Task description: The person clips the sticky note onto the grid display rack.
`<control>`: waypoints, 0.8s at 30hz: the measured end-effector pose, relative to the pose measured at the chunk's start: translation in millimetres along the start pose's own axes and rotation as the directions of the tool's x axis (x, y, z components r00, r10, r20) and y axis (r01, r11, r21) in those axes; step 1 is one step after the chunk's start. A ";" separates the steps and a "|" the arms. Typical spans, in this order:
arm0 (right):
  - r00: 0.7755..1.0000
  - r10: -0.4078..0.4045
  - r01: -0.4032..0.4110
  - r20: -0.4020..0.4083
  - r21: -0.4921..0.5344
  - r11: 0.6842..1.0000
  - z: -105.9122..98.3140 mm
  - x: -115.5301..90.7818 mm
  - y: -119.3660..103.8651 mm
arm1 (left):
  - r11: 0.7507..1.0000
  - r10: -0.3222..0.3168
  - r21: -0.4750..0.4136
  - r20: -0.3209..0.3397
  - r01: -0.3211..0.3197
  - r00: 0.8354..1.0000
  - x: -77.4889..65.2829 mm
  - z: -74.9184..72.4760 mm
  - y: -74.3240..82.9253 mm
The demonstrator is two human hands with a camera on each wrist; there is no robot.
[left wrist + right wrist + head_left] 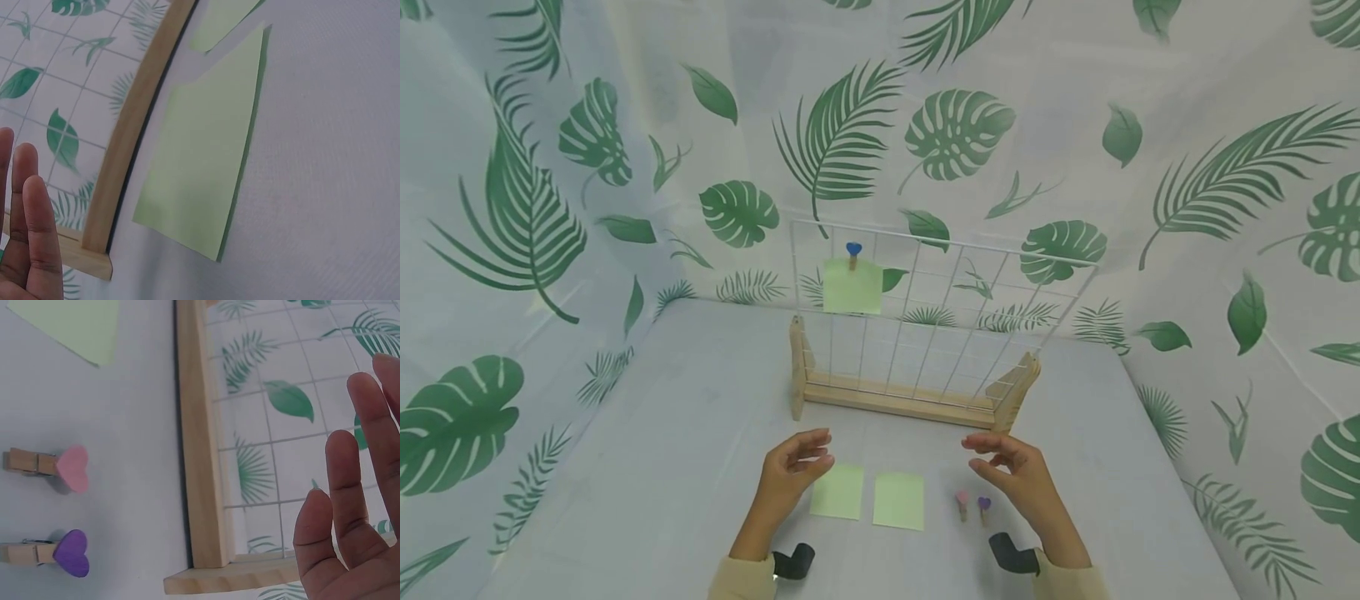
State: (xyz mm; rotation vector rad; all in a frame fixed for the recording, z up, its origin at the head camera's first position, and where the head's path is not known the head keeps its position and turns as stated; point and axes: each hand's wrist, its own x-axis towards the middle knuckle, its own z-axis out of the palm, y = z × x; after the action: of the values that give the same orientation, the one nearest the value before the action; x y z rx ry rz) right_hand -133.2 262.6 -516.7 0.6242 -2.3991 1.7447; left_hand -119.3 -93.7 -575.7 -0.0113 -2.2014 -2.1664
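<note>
My left hand point(790, 471) hovers over the table beside a green paper note point(838, 492), its fingers relaxed and holding nothing. A second green note point(898, 502) lies just right of the first. On the other side, my right hand point(1017, 468) hangs loosely with nothing in it, near two small wooden clothespins. One clothespin bears a pink heart point(73, 469), the other a purple heart point(72, 553). Behind the hands stands a white wire grid point(925, 325) in a wooden base point(895, 403). A blue-heart clothespin point(853, 250) clips another green note point(853, 287) to its upper left.
The grid stand's wooden side feet point(797, 375) reach toward the hands. A pale cloth point(685, 433) covers the table. Leaf-printed sheets point(850, 50) surround it at the back and sides. Black wrist mounts point(794, 562) stick out inward from both forearms.
</note>
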 end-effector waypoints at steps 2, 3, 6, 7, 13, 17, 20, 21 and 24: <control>1.000 0.005 -0.005 0.001 0.002 1.000 -0.3 -1.0 2.2 | 1.000 -0.010 0.001 -0.003 0.010 1.000 0.1 0.3 -1.5; 1.000 0.009 -0.009 0.002 0.002 1.000 -0.4 -1.4 3.2 | 1.000 -0.013 0.003 -0.004 0.013 1.000 0.2 0.5 -2.4; 1.000 0.024 -0.024 0.000 0.002 1.000 -0.5 -3.0 6.7 | 1.000 -0.020 0.008 -0.004 0.020 1.000 0.1 1.0 -4.9; 1.000 0.028 -0.028 0.001 0.002 1.000 -0.5 -3.4 7.9 | 1.000 -0.021 0.010 -0.004 0.021 1.000 0.1 1.2 -5.7; 0.997 0.072 -0.072 0.008 0.013 0.997 1.3 -6.1 12.6 | 0.999 -0.019 0.027 -0.002 0.019 1.000 0.3 1.9 -10.4; 0.993 0.115 -0.115 0.007 -0.008 0.993 3.1 -7.6 15.1 | 0.998 -0.030 0.052 -0.005 0.030 1.000 -0.7 2.1 -13.3; 0.990 0.144 -0.144 0.007 -0.026 0.989 3.9 -8.6 17.7 | 0.995 -0.051 0.080 -0.006 0.051 0.999 -1.4 2.1 -14.3; 0.988 0.152 -0.152 0.010 -0.029 0.988 4.1 -9.0 18.5 | 0.995 -0.051 0.089 -0.004 0.051 0.999 -1.8 2.0 -14.8; 0.987 0.162 -0.161 0.019 -0.037 0.986 4.4 -10.5 21.7 | 0.992 -0.066 0.108 -0.010 0.067 0.998 -2.6 2.1 -15.4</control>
State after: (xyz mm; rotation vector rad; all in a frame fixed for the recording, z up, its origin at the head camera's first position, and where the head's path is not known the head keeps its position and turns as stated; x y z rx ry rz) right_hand -131.5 266.8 -540.8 0.4585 -2.5549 1.7581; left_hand -117.4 -91.8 -591.2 0.0739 -2.3450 -2.0725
